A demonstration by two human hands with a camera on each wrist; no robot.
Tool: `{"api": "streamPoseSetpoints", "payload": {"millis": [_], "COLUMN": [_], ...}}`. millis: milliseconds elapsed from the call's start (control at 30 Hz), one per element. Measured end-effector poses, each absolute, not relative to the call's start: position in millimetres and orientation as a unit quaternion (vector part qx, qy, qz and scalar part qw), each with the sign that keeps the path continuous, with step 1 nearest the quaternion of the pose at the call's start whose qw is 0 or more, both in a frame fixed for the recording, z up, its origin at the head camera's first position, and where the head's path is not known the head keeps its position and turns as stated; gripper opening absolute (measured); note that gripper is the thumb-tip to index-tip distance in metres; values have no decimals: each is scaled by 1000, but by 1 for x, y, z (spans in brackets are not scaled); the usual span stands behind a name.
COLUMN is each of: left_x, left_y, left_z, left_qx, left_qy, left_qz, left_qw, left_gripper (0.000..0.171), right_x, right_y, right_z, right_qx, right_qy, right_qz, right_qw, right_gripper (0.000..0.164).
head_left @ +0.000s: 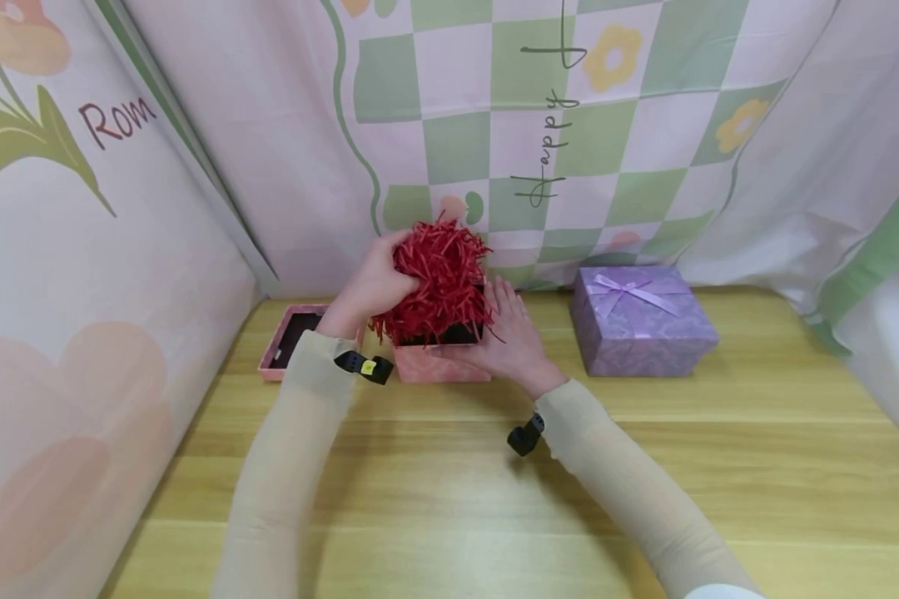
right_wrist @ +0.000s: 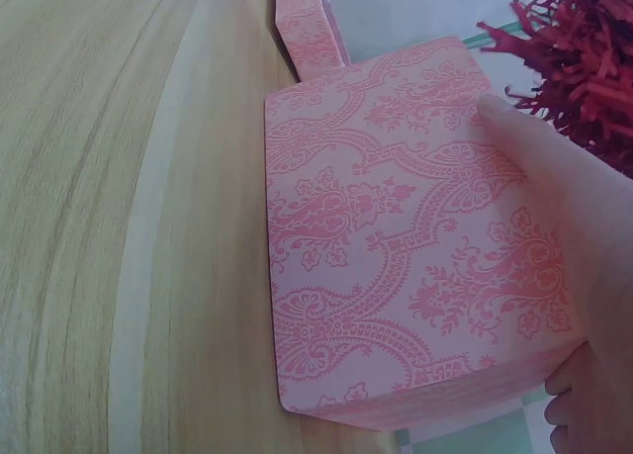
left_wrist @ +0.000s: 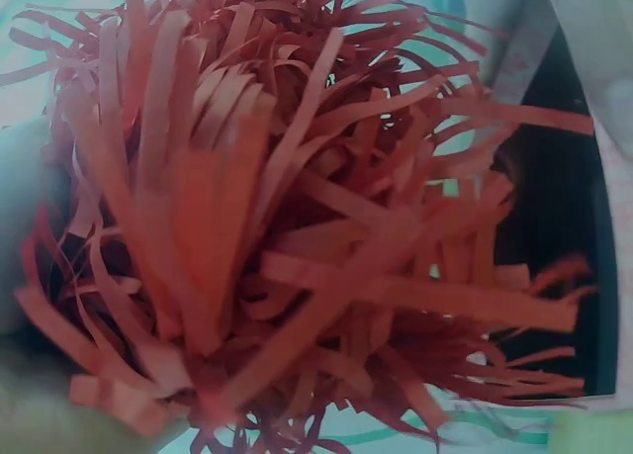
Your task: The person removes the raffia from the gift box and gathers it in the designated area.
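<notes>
- a wooden table (head_left: 412, 507) lies under everything
- two beige sleeves (head_left: 285, 474) reach in over it, a black band (head_left: 525, 436) at each wrist
- the pink box (head_left: 442, 366) stands on the table, open on top and dark inside
- the right hand (head_left: 505, 333) rests on it, fingers straight along the right side, thumb across the front
- the left hand (head_left: 378, 279) is clamped on the red paper strips (head_left: 442, 270), over the open box; whether any touch its inside, i cannot tell
- to the left, partly behind the left forearm, a shallow pink lid (head_left: 272, 374) lies dark inside up
- well apart to the right sits a closed purple box (head_left: 644, 341) with a bow (head_left: 626, 289)
- behind hangs a green and white checked cloth (head_left: 520, 137)
</notes>
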State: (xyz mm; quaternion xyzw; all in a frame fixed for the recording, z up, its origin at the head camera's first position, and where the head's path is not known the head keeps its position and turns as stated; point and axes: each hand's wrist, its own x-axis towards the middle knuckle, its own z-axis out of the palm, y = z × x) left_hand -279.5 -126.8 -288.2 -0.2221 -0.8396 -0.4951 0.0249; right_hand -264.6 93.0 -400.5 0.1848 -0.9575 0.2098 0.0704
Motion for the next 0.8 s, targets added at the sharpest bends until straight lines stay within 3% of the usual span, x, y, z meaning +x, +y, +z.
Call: {"api": "streamPoseSetpoints", "payload": {"millis": [800], "left_x": [-252], "left_y": [-143], "left_z": [-261], "left_qx": [-221], "left_qy": [-845], "left_qz": [-483], "left_qw": [69], "left_gripper": [70], "right_x": [-269], "right_y": [92], "right_z": [-405], "right_qx": [157], "right_qy": [-967], "right_qz": [195], "right_qw": [48], "right_gripper": [141]}}
